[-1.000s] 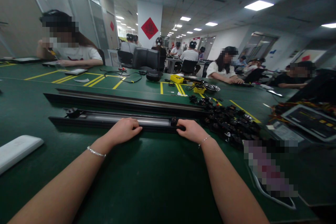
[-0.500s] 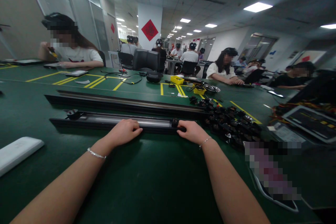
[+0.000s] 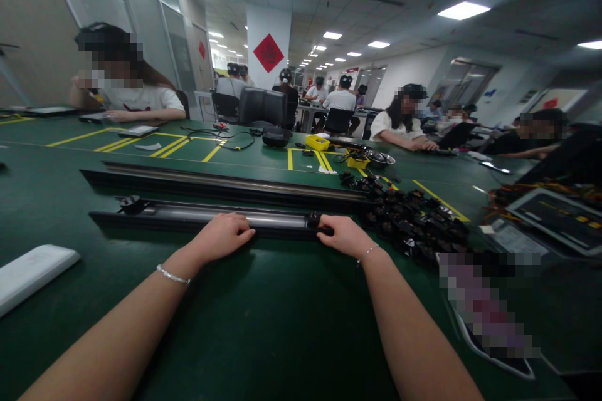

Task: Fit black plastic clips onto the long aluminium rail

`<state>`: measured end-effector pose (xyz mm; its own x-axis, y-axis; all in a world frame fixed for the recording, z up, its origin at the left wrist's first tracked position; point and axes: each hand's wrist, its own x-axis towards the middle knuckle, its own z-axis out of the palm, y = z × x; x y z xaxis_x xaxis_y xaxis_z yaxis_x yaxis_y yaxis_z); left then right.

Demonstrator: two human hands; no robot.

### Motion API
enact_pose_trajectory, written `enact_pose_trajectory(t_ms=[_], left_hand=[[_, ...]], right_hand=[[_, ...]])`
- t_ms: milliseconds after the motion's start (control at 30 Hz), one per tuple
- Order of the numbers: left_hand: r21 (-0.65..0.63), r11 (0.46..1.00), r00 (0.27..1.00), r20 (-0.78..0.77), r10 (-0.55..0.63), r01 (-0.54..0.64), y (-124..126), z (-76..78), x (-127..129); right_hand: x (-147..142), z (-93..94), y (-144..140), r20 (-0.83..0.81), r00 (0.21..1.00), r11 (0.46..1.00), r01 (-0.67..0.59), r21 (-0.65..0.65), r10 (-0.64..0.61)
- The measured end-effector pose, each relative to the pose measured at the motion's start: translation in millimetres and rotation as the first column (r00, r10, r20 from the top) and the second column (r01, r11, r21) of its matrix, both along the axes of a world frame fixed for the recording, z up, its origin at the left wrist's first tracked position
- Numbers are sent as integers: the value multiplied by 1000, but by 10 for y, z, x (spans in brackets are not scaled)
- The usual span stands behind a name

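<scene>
A long black channel-shaped rail (image 3: 277, 220) with a shiny grey inside lies across the green table before me. My left hand (image 3: 224, 237) is closed over its near edge, around the middle, fingers reaching inside. At the right end, my right hand (image 3: 344, 237) grips the rail beside a small black fitting (image 3: 313, 219); the fingertips are partly hidden. Another black fitting (image 3: 132, 202) sits near the rail's left end. Behind it lies a second, longer black rail (image 3: 226, 183), untouched. A heap of small black parts (image 3: 414, 216) is just right of my right hand.
A white device (image 3: 35, 272) lies at the left, and a phone-like object (image 3: 489, 319) at the right. Electronics with wires (image 3: 555, 219) stand far right. Yellow trays (image 3: 316, 142), cables and a metal bowl (image 3: 380, 158) lie farther back. Co-workers sit around the table.
</scene>
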<state>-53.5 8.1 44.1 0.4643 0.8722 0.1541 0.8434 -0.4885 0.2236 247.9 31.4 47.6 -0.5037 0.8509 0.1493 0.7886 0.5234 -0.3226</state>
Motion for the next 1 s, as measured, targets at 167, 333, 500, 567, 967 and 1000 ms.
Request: enact_pose_trajectory(t_ms=[167, 333, 500, 567, 967, 1000], left_hand=[[8, 1000, 1000, -2, -9, 9, 16, -31, -19], [21, 1000, 1000, -3, -17, 17, 28, -46, -28], [33, 999, 1000, -21, -19, 20, 19, -41, -15], [35, 999, 1000, -22, -17, 18, 15, -40, -12], [288, 939, 977, 150, 150, -188, 31, -156, -34], [303, 937, 981, 134, 140, -176, 52, -192, -36]], right_hand=[[-5, -2, -4, 2, 1000, 1000, 3, 16, -3], [19, 0, 5, 11, 1000, 999, 9, 33, -9], [46, 1, 6, 13, 1000, 998, 7, 57, -7], [58, -6, 4, 9, 1000, 998, 9, 68, -9], [-135, -176, 70, -312, 898, 879, 397, 264, -312], [-198, -185, 65, -309, 896, 876, 404, 263, -320]])
